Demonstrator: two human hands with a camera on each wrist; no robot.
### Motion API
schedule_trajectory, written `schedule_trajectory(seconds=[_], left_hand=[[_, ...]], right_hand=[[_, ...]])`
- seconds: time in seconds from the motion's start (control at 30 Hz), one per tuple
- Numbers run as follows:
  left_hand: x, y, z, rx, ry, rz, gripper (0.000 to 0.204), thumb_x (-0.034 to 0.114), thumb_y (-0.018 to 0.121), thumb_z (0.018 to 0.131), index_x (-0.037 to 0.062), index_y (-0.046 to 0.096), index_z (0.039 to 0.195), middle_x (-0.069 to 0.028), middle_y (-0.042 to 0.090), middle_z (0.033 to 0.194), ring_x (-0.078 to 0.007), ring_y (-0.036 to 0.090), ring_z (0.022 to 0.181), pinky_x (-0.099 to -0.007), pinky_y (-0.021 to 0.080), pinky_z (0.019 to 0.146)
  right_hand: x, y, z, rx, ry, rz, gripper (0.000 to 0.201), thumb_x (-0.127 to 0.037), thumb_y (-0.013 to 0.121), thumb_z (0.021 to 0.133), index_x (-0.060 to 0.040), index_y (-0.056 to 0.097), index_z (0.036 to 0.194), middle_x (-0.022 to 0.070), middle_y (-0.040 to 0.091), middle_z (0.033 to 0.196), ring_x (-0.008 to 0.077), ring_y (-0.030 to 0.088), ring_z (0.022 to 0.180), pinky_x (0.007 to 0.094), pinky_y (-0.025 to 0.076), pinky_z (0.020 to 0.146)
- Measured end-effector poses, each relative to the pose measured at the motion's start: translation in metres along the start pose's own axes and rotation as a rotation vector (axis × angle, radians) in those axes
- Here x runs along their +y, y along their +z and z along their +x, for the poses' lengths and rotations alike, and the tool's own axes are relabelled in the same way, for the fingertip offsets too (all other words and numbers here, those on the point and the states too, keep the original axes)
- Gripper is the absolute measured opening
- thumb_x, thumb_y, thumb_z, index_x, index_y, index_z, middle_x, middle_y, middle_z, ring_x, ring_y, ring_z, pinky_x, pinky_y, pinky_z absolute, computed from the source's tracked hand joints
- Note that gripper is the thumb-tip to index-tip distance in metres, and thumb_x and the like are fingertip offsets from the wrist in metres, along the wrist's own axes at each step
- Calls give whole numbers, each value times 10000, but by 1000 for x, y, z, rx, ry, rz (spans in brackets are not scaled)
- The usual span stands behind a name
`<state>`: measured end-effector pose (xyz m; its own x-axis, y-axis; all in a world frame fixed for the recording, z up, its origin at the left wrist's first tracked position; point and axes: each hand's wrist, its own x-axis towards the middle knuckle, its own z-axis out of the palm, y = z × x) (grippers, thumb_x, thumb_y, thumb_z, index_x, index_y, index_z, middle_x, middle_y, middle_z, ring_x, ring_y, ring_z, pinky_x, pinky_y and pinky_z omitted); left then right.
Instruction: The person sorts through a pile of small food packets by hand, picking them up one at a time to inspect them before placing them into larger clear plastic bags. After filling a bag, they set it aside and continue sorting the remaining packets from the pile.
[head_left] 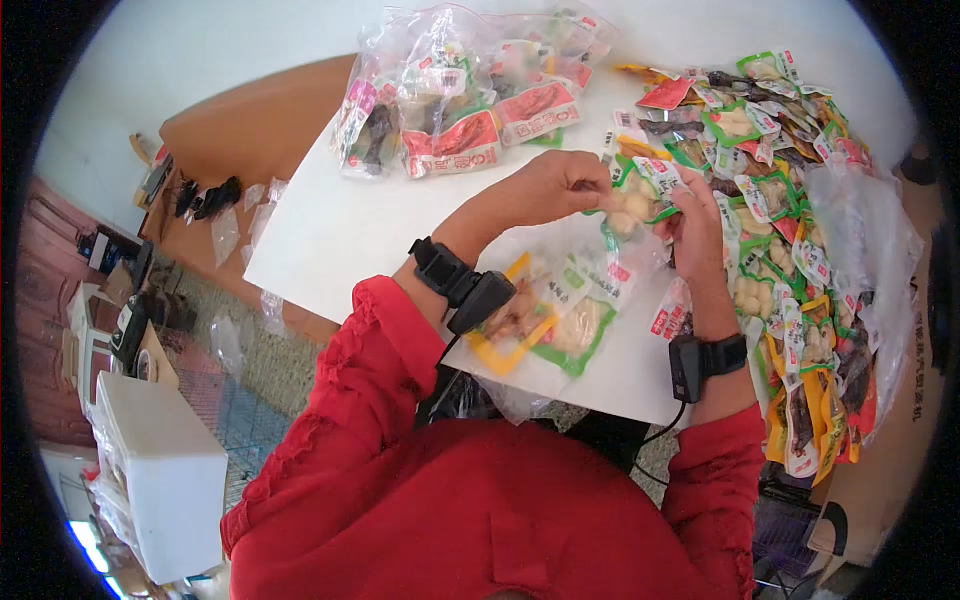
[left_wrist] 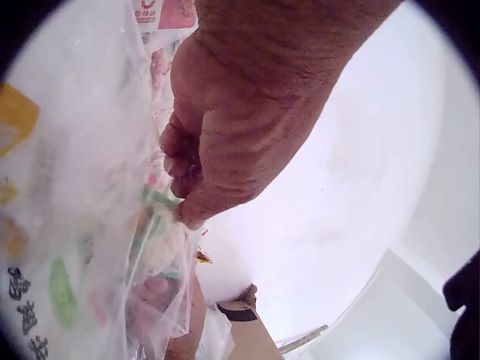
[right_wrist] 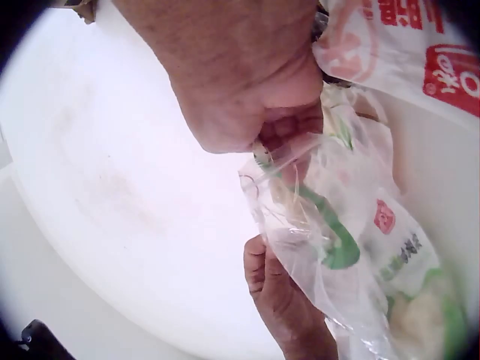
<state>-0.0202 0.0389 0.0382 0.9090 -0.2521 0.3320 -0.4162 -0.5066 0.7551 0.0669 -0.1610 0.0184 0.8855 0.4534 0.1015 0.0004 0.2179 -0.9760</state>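
In the head view my left hand (head_left: 555, 188) pinches the mouth edge of a clear plastic bag (right_wrist: 304, 259). My right hand (head_left: 700, 232) grips a green-edged food packet (head_left: 630, 207) with pale round pieces, at the bag's mouth. The right wrist view has the right fingers curled at this packet, with the bag's clear film around it. Lower in the bag, toward my body, lie a yellow-edged packet (head_left: 510, 315) and another green-edged packet (head_left: 580, 330). A small red-and-white packet (head_left: 672, 310) lies near my right wrist.
A large heap of mixed food packets (head_left: 765, 215) covers the right of the white table (head_left: 330, 220). Filled clear bags (head_left: 450, 140) stand at the back. Loose clear plastic (head_left: 865, 250) lies over the heap's right side. A brown couch (head_left: 265, 110) is behind left.
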Motion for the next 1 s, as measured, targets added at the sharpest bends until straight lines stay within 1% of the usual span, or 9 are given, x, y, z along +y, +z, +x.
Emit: schedule_trajectory(seconds=[0.17, 0.23, 0.37, 0.47, 0.63, 0.77, 0.87, 0.93, 1.0], left_hand=[[-5, 7, 4, 106, 45, -197, 67, 90, 582, 805, 27, 569, 825, 21, 496, 754, -65, 458, 702, -219, 395, 621], [-2, 8, 4, 128, 49, -228, 67, 87, 583, 804, 27, 568, 828, 22, 495, 757, -62, 455, 695, -216, 396, 608], [-6, 13, 9, 143, -21, -354, 58, 83, 589, 799, 33, 574, 824, 24, 498, 759, -55, 452, 671, -203, 389, 578], [-1, 9, 8, 189, 6, -272, 58, 90, 594, 796, 38, 578, 816, 24, 503, 751, -52, 457, 668, -196, 386, 577], [-16, 18, 14, 240, -8, -270, 64, 96, 591, 798, 34, 574, 805, 27, 505, 736, -41, 453, 675, -185, 380, 594], [-11, 21, 10, 253, -9, -319, 72, 100, 581, 806, 30, 565, 799, 41, 501, 738, -25, 431, 675, -181, 374, 607], [-16, 23, 9, 258, -55, -325, 85, 114, 566, 819, 30, 563, 805, 43, 503, 726, -20, 425, 671, -182, 371, 604], [-20, 23, 8, 201, -144, -312, 101, 128, 545, 833, 30, 557, 811, 46, 503, 711, -20, 428, 666, -186, 370, 595], [-26, 25, 7, 137, -164, -331, 106, 134, 537, 838, 32, 557, 817, 48, 504, 708, -21, 431, 665, -186, 368, 590]], right_hand=[[-7, 16, -10, -218, 156, 62, 381, -122, 441, 821, -41, 427, 1194, 41, 573, 771, 100, 527, 525, 203, 401, 445], [-7, 18, -17, -451, 404, -20, 439, -115, 481, 826, -47, 382, 1248, 50, 580, 845, 105, 559, 595, 210, 439, 493], [2, 21, -24, -644, 352, -241, 496, -96, 505, 826, -63, 332, 1290, 46, 584, 861, 112, 580, 658, 223, 465, 545], [-1, 29, -28, -444, 254, -126, 437, -90, 496, 830, -56, 396, 1254, 23, 591, 818, 96, 565, 643, 218, 455, 556], [11, 20, -17, -751, 119, -315, 300, -83, 497, 818, -35, 548, 1110, -9, 588, 820, 65, 540, 666, 201, 443, 578], [2, 25, -23, -651, 186, -264, 297, -60, 490, 806, -36, 559, 1094, -13, 583, 823, 70, 541, 676, 203, 448, 590], [15, 20, -17, -573, 44, -260, 246, -58, 480, 804, -25, 581, 1026, 13, 597, 801, 89, 536, 637, 233, 444, 573], [16, 18, -13, -412, -285, -535, 195, -68, 484, 806, -12, 576, 967, 61, 613, 798, 148, 558, 634, 266, 451, 588], [16, 13, -10, -360, -368, -693, 172, -75, 488, 808, -7, 569, 944, 87, 619, 825, 184, 577, 672, 275, 459, 624]])
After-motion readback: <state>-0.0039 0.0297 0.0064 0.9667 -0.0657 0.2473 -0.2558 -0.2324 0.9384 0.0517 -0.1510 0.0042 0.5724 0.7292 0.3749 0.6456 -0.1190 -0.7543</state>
